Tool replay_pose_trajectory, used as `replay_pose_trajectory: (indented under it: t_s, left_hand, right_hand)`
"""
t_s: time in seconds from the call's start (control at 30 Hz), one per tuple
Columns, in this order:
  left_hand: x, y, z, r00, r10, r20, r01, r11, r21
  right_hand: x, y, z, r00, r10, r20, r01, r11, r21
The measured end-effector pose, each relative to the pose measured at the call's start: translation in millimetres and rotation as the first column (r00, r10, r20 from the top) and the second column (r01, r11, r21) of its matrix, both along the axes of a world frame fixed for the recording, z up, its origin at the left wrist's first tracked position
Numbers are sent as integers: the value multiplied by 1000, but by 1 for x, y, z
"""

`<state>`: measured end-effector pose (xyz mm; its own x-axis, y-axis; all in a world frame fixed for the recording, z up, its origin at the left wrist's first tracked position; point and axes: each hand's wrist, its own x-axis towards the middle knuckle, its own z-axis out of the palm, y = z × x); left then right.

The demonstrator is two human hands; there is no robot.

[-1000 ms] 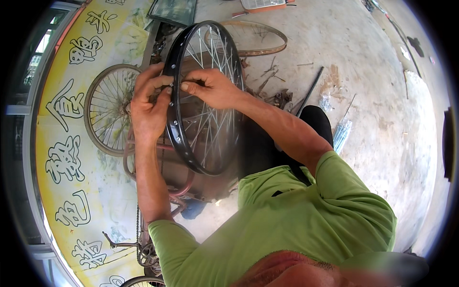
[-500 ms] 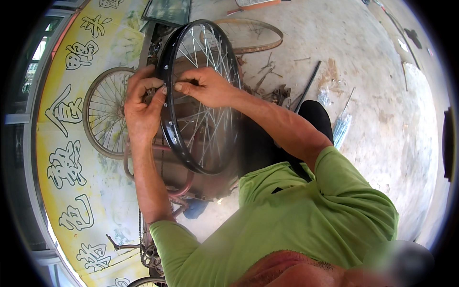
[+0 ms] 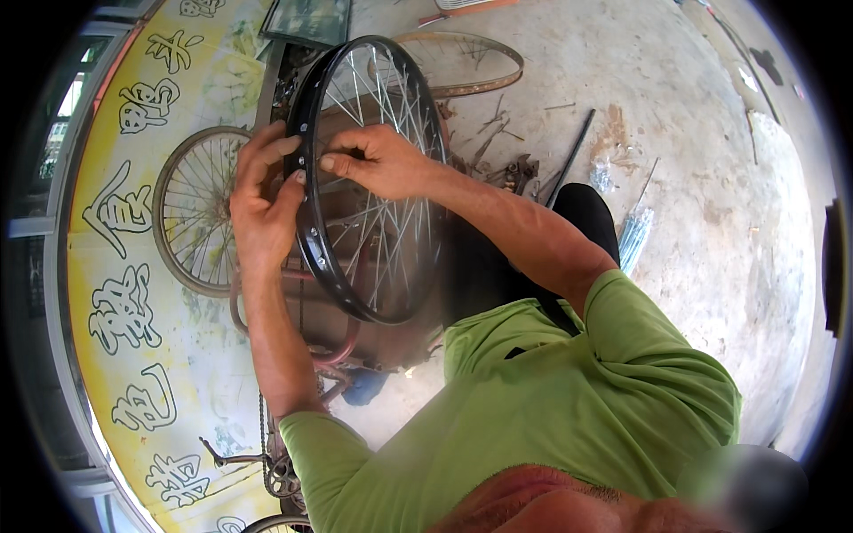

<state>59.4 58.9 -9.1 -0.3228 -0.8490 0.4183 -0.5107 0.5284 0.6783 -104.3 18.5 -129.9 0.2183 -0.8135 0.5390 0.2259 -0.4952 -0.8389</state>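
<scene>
A black bicycle wheel rim (image 3: 313, 233), laced with silver spokes (image 3: 370, 93), stands upright and slightly tilted in front of me. Small silver nipple heads dot its outer face. My left hand (image 3: 269, 191) is at the rim's outer left side, its thumb and fingertips apart beside the holes, with nothing visible between them. From the inner side, my right hand (image 3: 384, 162) reaches among the spokes. Its thumb and forefinger are pinched close to the rim on what looks like a spoke end, mostly hidden by the fingers.
An old bicycle wheel (image 3: 200, 209) and a reddish frame lie left of and beneath the rim. A rusty bare rim (image 3: 484, 85) lies beyond. On the floor at right are a black rod (image 3: 573, 155), bundled spokes (image 3: 636, 235) in plastic, and scattered metal bits. Yellow lettered sheeting (image 3: 124, 240) spans the left.
My left thumb and fingers, close together at a nipple before, have parted a little. The rim has shifted slightly left, and my right hand stays pinched beside it.
</scene>
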Motion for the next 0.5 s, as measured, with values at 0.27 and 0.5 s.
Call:
replay_pose_trajectory:
  t_s: [0.27,0.5]
  left_hand:
    - [5,-5,-2,994,13,107,-1,994,-108]
    - [9,-7,-3,988,39,148,-17,989,-147]
  right_hand:
    - [-4,2,2,998,14,-57,-12,999,44]
    - [-1,-1,2,997,8,-80,-3,998,62]
